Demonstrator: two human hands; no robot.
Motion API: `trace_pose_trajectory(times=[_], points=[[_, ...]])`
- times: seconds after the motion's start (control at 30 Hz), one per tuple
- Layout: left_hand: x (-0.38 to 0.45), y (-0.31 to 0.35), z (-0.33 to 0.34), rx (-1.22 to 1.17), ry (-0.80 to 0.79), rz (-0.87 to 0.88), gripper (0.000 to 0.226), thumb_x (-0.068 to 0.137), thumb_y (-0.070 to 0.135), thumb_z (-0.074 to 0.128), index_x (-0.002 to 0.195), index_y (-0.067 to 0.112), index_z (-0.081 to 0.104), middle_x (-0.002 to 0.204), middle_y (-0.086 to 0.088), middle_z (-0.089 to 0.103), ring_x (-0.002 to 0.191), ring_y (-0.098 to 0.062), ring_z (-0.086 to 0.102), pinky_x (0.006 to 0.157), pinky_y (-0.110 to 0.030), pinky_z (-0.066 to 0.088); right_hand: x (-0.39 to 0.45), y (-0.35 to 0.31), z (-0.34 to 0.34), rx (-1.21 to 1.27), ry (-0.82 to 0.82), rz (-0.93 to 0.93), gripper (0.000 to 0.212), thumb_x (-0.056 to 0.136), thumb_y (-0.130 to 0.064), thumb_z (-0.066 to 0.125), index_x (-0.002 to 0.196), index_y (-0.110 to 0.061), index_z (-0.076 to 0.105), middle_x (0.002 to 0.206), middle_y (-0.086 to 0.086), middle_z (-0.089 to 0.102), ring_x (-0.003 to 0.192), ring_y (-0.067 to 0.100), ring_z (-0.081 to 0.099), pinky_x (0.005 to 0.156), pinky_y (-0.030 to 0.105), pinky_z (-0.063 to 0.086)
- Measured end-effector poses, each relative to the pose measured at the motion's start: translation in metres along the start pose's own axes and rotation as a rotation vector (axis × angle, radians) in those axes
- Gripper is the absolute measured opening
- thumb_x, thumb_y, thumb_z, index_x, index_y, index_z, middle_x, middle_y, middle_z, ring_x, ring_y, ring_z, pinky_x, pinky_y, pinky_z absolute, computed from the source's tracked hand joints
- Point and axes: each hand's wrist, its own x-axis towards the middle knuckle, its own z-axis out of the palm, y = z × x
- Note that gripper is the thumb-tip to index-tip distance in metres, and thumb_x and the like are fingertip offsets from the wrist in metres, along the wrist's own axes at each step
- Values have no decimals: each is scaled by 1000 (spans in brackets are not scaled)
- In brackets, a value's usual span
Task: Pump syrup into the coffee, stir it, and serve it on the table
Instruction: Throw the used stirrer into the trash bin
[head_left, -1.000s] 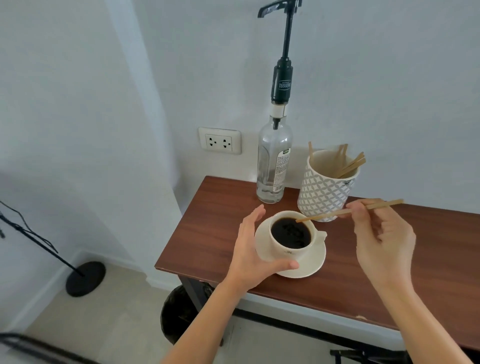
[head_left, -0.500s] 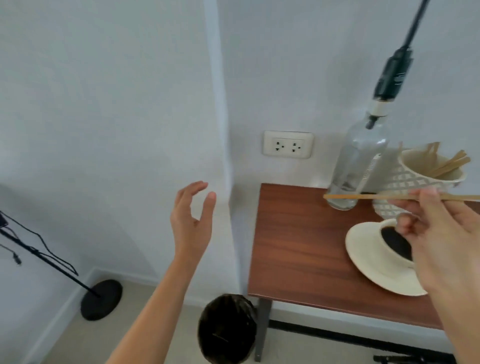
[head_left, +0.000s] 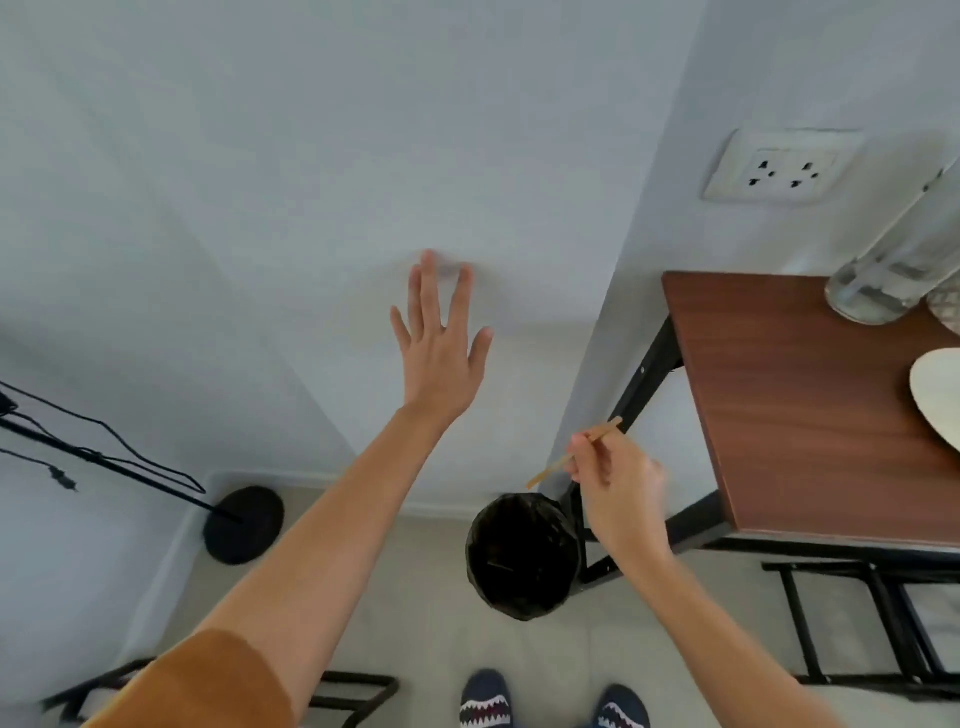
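My right hand (head_left: 618, 488) pinches a thin wooden stir stick (head_left: 576, 452) in the air, just above and to the right of a black-lined bin (head_left: 522, 556) on the floor. My left hand (head_left: 441, 343) is stretched out flat toward the white wall, fingers spread and holding nothing. At the right stands the brown wooden table (head_left: 789, 405). The white saucer's rim (head_left: 935, 400) shows at the frame's right edge; the cup is out of view. Only the base of the glass syrup bottle (head_left: 883, 280) is visible at the table's far side.
A wall socket (head_left: 779, 166) sits above the table. A black stand base (head_left: 244, 525) with cables is on the floor at the left. Black metal frames (head_left: 857, 623) lie under and beside the table. My patterned slippers (head_left: 488, 701) are at the bottom.
My view swung down and left, away from the cup. My left hand let go of the cup and rose toward the wall. My right hand carried the stick off the table to above the bin.
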Motion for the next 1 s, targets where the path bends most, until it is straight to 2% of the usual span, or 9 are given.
trace_pose_trajectory(times=[0.1,0.17,0.27,0.33,0.43,0.53,0.7,0.83,1.0], points=[[1,-5,5,0,6,8,66,105,34,49,161,19,18,168,-21,-1,156,-39,-1,117,-72,14,7,28,29,-130,-78,68,16,101,-29,52,95,-19,63,74,0,70,73,15,68,74,22,53],[1,-6,7,1,9,13,66,105,35,49,161,20,18,168,-21,-1,156,-38,-1,117,-72,13,10,42,42,-164,-111,99,15,101,-27,53,101,-16,63,77,-5,69,80,16,69,81,26,55],[2,-7,8,-18,8,8,66,105,38,48,161,21,18,169,-20,0,156,-37,-1,116,-72,12,11,52,52,-187,-117,155,18,101,-27,54,106,-13,64,84,-7,68,88,21,70,92,43,55],[2,-6,7,-26,4,6,66,105,40,47,161,21,19,169,-20,1,156,-37,0,116,-72,12,11,52,52,-191,-105,173,18,101,-28,53,107,-14,63,83,-8,67,89,22,69,94,46,53],[2,-5,3,-37,-19,-4,66,105,41,46,161,21,17,169,-20,0,156,-37,-1,116,-73,12,11,40,45,-169,-75,181,20,101,-30,52,109,-15,63,87,-6,68,94,20,68,93,41,54],[1,3,-6,-70,-68,-32,68,104,39,47,162,20,16,169,-19,-6,156,-36,-6,117,-72,9,13,17,29,-129,-31,146,20,101,-29,53,112,-16,62,95,-2,71,98,18,68,88,25,52],[4,49,-32,-270,-62,-70,71,104,36,51,161,15,16,169,-16,-4,156,-34,-6,119,-68,3,21,-38,-23,-62,133,-11,22,101,-24,55,113,-9,65,90,1,73,83,13,67,68,-1,42],[8,116,-50,-451,-79,71,65,104,31,52,159,12,23,169,-12,10,157,-28,3,124,-61,9,21,-66,-92,0,301,-147,14,99,-26,58,105,-16,66,81,-5,74,75,5,70,66,4,47],[-4,210,-38,-576,-241,233,62,103,29,55,156,9,30,164,-11,26,155,-22,20,124,-48,24,14,-43,-190,-25,449,-126,13,97,-30,59,105,-22,66,77,-10,72,77,2,70,68,8,52]])
